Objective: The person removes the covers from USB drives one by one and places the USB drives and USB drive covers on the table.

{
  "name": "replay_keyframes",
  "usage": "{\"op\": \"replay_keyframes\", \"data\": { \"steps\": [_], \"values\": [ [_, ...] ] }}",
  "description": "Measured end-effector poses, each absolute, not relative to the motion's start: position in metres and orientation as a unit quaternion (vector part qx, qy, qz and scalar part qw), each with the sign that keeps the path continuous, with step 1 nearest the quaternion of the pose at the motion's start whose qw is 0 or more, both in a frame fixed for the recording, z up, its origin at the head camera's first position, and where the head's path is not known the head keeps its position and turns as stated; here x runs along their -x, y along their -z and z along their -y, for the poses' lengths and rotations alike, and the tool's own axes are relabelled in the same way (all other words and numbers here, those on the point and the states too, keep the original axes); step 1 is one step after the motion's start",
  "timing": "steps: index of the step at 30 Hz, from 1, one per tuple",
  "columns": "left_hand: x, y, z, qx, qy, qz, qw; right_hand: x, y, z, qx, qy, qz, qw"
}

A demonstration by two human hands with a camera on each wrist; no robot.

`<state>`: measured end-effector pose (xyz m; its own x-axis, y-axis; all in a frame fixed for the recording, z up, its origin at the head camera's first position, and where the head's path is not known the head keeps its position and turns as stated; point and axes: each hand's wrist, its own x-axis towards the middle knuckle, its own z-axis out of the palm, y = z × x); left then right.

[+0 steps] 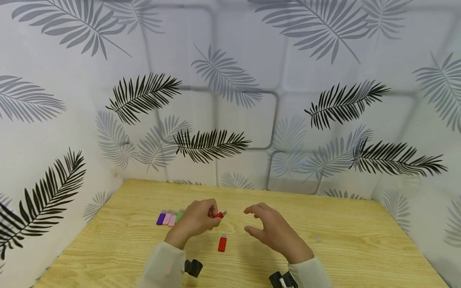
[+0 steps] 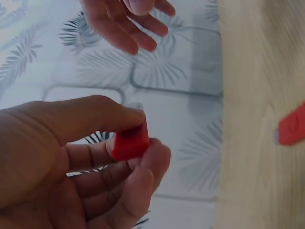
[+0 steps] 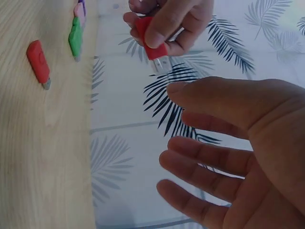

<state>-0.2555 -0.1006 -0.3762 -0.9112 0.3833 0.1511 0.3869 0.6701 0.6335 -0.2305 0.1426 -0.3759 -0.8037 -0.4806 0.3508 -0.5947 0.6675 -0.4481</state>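
My left hand (image 1: 198, 218) pinches a red USB stick (image 3: 151, 36) between thumb and fingers, above the table. Its plug end points toward my right hand, and a see-through cap (image 3: 163, 65) shows around the metal plug. My right hand (image 1: 271, 230) is held in the air a short way to the right, fingers spread and loosely bent, with nothing between them. A second red USB stick (image 1: 222, 243) lies on the table between and below the two hands, metal plug pointing away from me.
Left of my left hand, a purple USB stick (image 1: 161, 218), two pink USB sticks (image 1: 167, 218) and a green USB stick (image 1: 179, 216) lie in a row. A small clear piece (image 1: 318, 239) rests on the wooden table (image 1: 360, 256) at right. Leaf-patterned cloth (image 1: 245, 120) stands behind.
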Motion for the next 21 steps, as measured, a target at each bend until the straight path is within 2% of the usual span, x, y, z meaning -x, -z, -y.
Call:
{"op": "replay_keyframes", "data": {
  "steps": [9,21],
  "values": [
    [0.236,0.350,0.094,0.309,0.385,0.869,-0.016,0.219,0.358,-0.137,-0.342,-0.297,0.883,0.121],
    [0.222,0.335,0.088,0.366,0.373,0.852,-0.015,0.207,0.344,-0.131,-0.384,-0.347,0.849,0.105]
  ]
}}
